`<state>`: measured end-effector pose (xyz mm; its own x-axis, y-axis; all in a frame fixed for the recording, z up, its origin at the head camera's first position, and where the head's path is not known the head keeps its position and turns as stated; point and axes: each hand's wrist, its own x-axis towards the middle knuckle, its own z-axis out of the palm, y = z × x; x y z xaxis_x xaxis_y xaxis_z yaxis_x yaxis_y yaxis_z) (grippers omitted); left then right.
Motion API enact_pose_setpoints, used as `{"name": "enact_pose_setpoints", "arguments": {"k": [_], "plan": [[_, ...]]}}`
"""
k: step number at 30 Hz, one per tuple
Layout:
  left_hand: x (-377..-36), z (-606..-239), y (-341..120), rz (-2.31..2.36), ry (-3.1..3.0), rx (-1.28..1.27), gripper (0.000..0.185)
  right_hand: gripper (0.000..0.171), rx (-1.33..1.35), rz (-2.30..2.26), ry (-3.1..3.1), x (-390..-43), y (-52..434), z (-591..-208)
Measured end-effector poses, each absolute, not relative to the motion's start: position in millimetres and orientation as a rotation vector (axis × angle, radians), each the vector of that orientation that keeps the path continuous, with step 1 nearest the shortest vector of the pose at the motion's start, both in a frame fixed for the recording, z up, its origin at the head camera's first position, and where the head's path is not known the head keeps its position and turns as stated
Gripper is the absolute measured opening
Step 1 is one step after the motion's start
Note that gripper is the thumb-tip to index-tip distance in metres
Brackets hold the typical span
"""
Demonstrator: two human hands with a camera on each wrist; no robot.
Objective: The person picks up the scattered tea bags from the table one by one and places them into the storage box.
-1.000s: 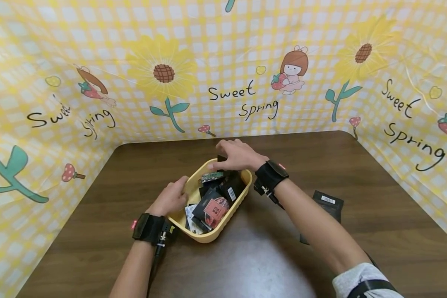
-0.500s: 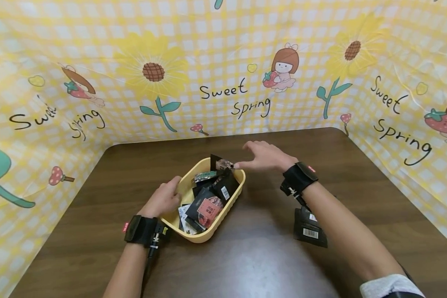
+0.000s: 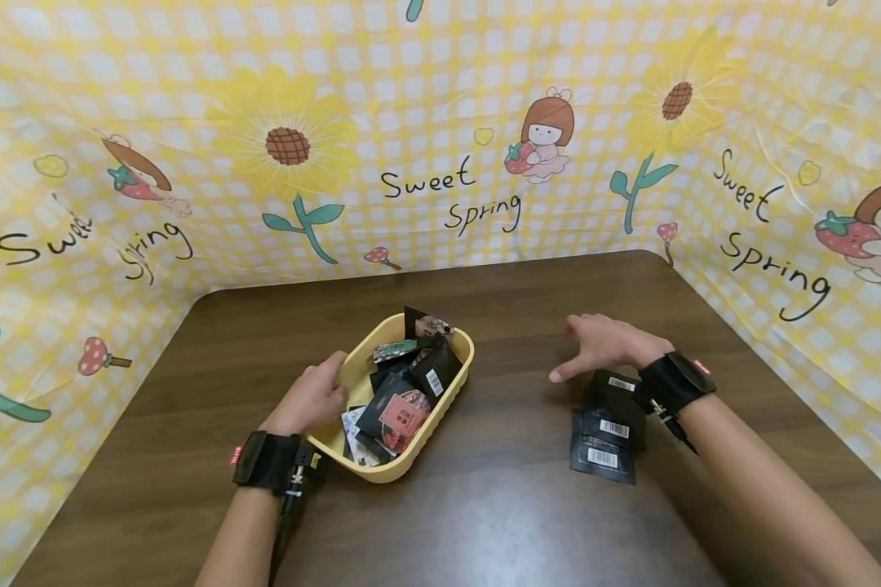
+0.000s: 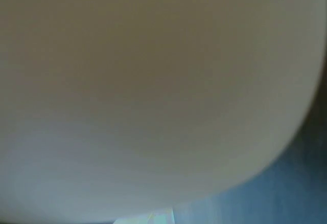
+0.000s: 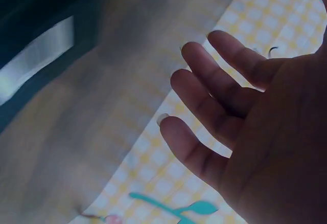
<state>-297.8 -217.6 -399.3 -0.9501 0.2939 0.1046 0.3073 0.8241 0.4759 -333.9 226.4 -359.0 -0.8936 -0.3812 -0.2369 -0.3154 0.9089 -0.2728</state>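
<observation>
Head view: yellow basket (image 3: 451, 377) sat center frame on the dark wood table (image 3: 484, 522), packed w/ small packets (image 3: 404, 403), mostly black, one w/ a red label, one greenish near the top. Left hand (image 3: 310, 399) was at the basket's left rim, lower-left of center, fingers curled over the edge and gripping it; black wrist strap (image 3: 267, 461) just below it. Left wrist cam was only a blurred pale surface filling the frame, nothing readable. Right hand (image 3: 604, 344) hovered right of center, well apart from the basket, fingers spread and relaxed, palm down, holding nothing. Right wrist cam confirmed: fingers (image 5: 214, 88) straight and apart, empty. Just below/right of that hand, black packets w/ white barcode labels (image 3: 608, 425) lay flat on the table in an overlapping stack, top one partly under the wrist strap (image 3: 675, 380); couldn't tell if the hand touched them. Yellow checked backdrop w/ sunflowers and "Sweet Spring" lettering (image 3: 448, 191) wrapped round the table across the upper frame.
</observation>
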Motion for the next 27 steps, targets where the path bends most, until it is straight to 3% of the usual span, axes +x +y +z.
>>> {"name": "enact_pose_setpoints", "arguments": {"k": [8, 27], "plan": [[-297.3, -398.6, -219.8, -0.798, -3.006, -0.443, 0.035, 0.085, -0.450, -0.323, 2.707, -314.4, 251.4, -370.6], [-297.9, -398.3, -215.9, -0.828, -3.027, -0.428, 0.036, 0.075, -0.283, -0.290, 2.651, -297.8, 264.9, -385.6]]}}
